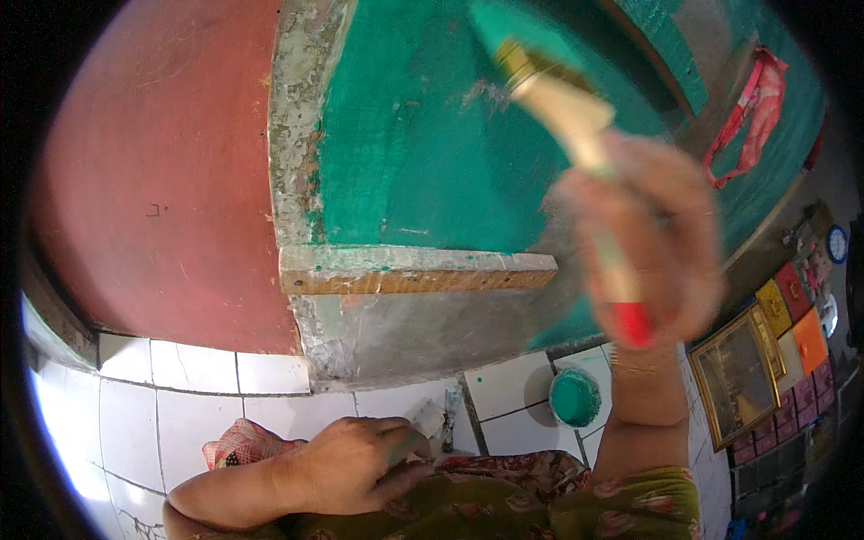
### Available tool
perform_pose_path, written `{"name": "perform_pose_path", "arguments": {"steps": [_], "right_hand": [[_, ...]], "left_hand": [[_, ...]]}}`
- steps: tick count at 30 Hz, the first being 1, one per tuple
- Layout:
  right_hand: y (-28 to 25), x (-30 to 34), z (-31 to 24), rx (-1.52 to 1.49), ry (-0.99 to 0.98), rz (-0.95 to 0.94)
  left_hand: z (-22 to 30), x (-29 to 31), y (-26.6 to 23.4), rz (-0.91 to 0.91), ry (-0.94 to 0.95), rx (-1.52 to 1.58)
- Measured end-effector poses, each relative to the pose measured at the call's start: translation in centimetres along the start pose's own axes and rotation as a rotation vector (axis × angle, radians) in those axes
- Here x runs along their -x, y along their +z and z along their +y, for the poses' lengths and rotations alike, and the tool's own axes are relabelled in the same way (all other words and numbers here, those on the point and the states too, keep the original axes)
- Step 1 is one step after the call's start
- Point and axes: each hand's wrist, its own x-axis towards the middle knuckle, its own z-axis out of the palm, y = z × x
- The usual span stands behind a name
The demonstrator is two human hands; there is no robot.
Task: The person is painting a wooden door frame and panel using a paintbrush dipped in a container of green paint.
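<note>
My right hand (pixel 648 234) is raised in front of the wall, its fingers wrapped round a paintbrush (pixel 562 112). The brush has a pale wooden handle with a red end, and its bristles point up and left at the green painted wall (pixel 423 144). Both brush and hand are smeared by motion. Low in front of my body, my left hand (pixel 382 459) rests with curled fingers and a green smear on them; whatever they hold, if anything, is hidden. Between the hands, a small round tub of green paint (pixel 574 398) stands on the white floor tiles (pixel 504 391).
A wooden ledge (pixel 414 272) spotted with green juts from the wall above bare grey plaster (pixel 423 333). To the left is a reddish-brown panel (pixel 171 180). A pink cloth strip (pixel 763 108) hangs at upper right, above a gold-framed picture (pixel 738 378). Checked cloth (pixel 247 443) lies beside my left forearm.
</note>
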Motion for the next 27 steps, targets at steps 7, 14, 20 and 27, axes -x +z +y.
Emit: {"name": "perform_pose_path", "arguments": {"steps": [7,14,20,27], "right_hand": [[2.0,6.4,-7.3,-0.250,0.051,-0.363],[-1.2,-0.4,-0.7,-0.246,0.104,-0.148],[1.1,-3.5,1.6,-0.004,-0.117,0.171],[3.3,2.2,-8.7,-0.287,-0.008,-0.346]], "left_hand": [[-0.1,0.5,-0.3,0.012,0.032,0.017],[-0.1,0.6,-0.1,0.005,0.027,0.006],[0.2,0.4,0.2,0.020,0.050,0.004],[0.4,1.3,-0.3,0.062,0.081,0.022]]}}
